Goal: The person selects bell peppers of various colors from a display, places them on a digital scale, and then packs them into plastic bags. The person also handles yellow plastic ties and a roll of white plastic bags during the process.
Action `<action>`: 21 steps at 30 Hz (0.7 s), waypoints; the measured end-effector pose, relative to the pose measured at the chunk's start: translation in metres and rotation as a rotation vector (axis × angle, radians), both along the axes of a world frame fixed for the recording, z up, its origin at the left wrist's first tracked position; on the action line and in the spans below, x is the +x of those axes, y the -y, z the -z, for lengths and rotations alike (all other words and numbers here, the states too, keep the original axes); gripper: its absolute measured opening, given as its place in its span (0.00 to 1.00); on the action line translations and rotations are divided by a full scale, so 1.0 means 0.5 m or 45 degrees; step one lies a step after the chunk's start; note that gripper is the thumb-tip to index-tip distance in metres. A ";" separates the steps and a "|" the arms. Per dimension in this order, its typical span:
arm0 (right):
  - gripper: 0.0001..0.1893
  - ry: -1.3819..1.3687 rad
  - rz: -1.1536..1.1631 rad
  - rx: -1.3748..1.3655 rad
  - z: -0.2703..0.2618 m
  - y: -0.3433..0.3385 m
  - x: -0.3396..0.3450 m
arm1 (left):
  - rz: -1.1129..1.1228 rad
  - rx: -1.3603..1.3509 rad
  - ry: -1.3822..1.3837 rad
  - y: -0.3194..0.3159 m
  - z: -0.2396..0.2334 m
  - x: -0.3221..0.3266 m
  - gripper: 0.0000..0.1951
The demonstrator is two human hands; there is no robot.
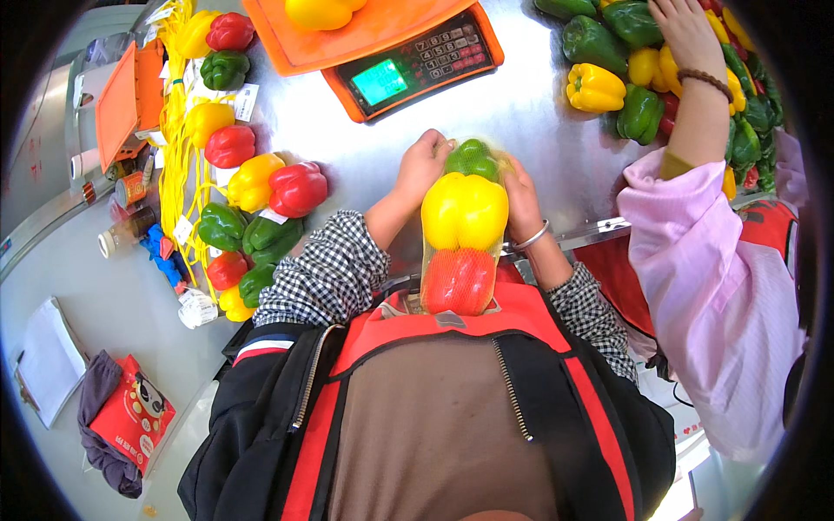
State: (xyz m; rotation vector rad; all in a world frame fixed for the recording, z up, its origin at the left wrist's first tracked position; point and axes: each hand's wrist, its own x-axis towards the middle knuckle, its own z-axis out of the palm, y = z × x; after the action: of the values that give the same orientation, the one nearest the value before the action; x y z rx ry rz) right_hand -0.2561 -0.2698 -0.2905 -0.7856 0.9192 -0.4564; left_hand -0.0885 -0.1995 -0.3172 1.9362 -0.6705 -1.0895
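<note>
Both of my hands hold a yellow mesh bag of bell peppers upright against the edge of the metal table. My left hand [422, 163] pinches its upper left side near the opening; my right hand [523, 198] grips the upper right side. Inside the net, a green bell pepper [470, 159] lies at the top, a yellow bell pepper [464, 210] in the middle and a red bell pepper [458, 281] at the bottom, over my red apron. Beyond my hands stands an orange digital scale [417, 71] with a lit display and a yellow pepper [320, 12] in its orange tray [280, 42].
Yellow net strips [172, 150], white tags and several bell peppers [298, 189] lie at the left. A co-worker's hand [692, 36] reaches onto a pepper pile [642, 114] at the right. Jars [127, 231], a notepad [51, 365] and a red packet [133, 413] are farther left.
</note>
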 end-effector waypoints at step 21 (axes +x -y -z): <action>0.24 0.072 -0.484 -0.304 -0.006 0.137 0.016 | 0.145 -0.295 0.643 0.030 -0.069 0.025 0.07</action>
State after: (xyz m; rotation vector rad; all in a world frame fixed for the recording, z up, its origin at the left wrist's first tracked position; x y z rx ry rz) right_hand -0.2481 -0.3383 -0.2874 -1.1339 0.6485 -0.2534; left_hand -0.0761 -0.2145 -0.2826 1.9948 -1.1387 -0.5484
